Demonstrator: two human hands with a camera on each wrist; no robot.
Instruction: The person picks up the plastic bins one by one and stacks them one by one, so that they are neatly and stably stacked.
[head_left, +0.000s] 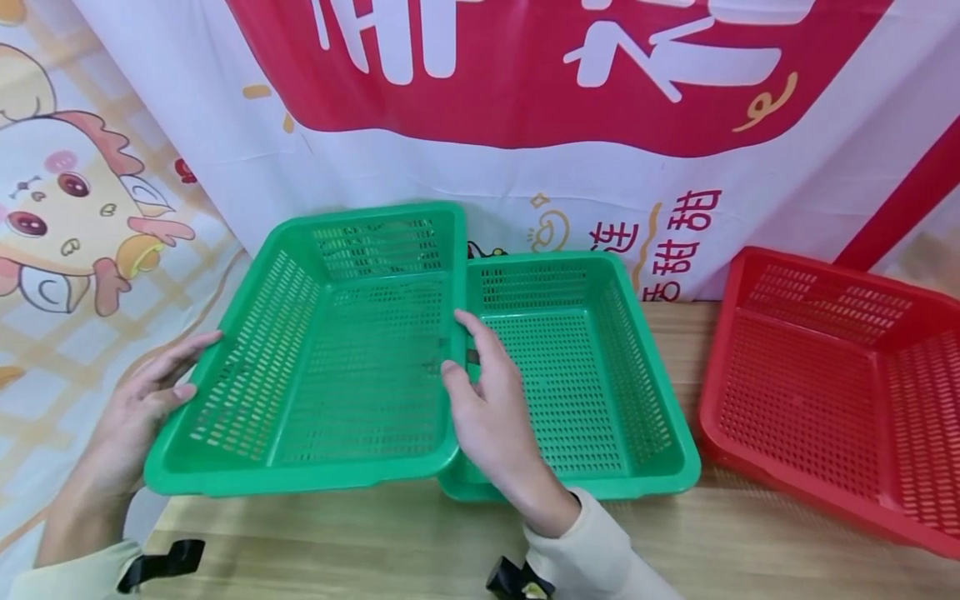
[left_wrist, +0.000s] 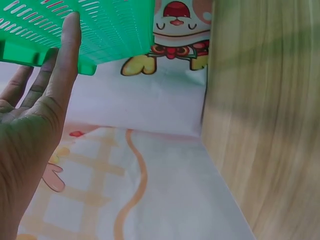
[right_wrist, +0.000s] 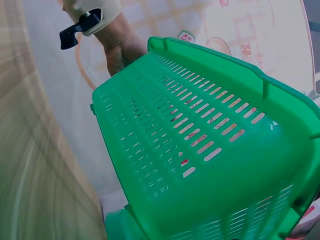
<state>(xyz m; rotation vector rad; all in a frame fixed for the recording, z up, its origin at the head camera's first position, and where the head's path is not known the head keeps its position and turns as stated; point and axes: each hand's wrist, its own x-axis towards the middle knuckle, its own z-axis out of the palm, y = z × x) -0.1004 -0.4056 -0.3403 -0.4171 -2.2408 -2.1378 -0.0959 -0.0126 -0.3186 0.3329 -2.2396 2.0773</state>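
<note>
A green slotted plastic basket (head_left: 375, 367) is held up at the left, tilted, its right side overlapping a second green basket (head_left: 562, 383) on the table. My left hand (head_left: 138, 408) is at its left rim, thumb near the edge. In the left wrist view the left fingers (left_wrist: 70, 50) look straight and touch the basket's outside. My right hand (head_left: 491, 408) grips the right rim, thumb on top and fingers reaching around the edge. In the right wrist view the basket's slotted wall (right_wrist: 200, 145) hides most of that hand. The held basket has nothing in it.
A red plastic basket (head_left: 802, 408) stands at the right of the wooden table (head_left: 337, 542). Behind the table hangs a white and red printed cloth (head_left: 525, 183). Another printed cloth (head_left: 75, 350) covers the left side, beyond the table's edge.
</note>
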